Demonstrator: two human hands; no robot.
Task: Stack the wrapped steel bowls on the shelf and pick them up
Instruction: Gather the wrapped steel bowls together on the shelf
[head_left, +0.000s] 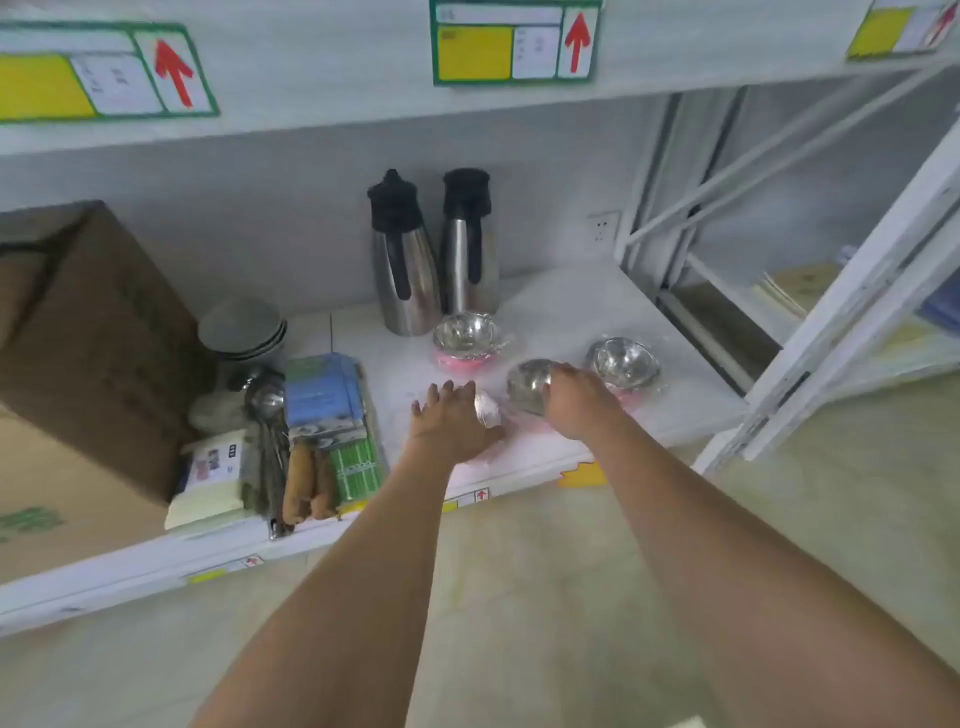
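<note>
Several plastic-wrapped steel bowls lie on the white shelf (561, 306). One wrapped bowl (465, 335) with a pink base sits at the back by the flasks, another wrapped bowl (623, 361) at the right. My right hand (576, 397) grips the rim of a tilted bowl (527, 382) in the middle. My left hand (452, 421) lies with fingers spread over a fourth wrapped bowl (488, 408), which it mostly hides; whether it grips it I cannot tell.
Two steel flasks (405, 270) with black tops stand behind the bowls. Grey plates (241, 327), ladles (265, 410), packets (324, 410) and a cardboard box (88, 332) fill the shelf's left. An upper shelf (311, 78) overhangs. A white rack frame (831, 332) stands at the right.
</note>
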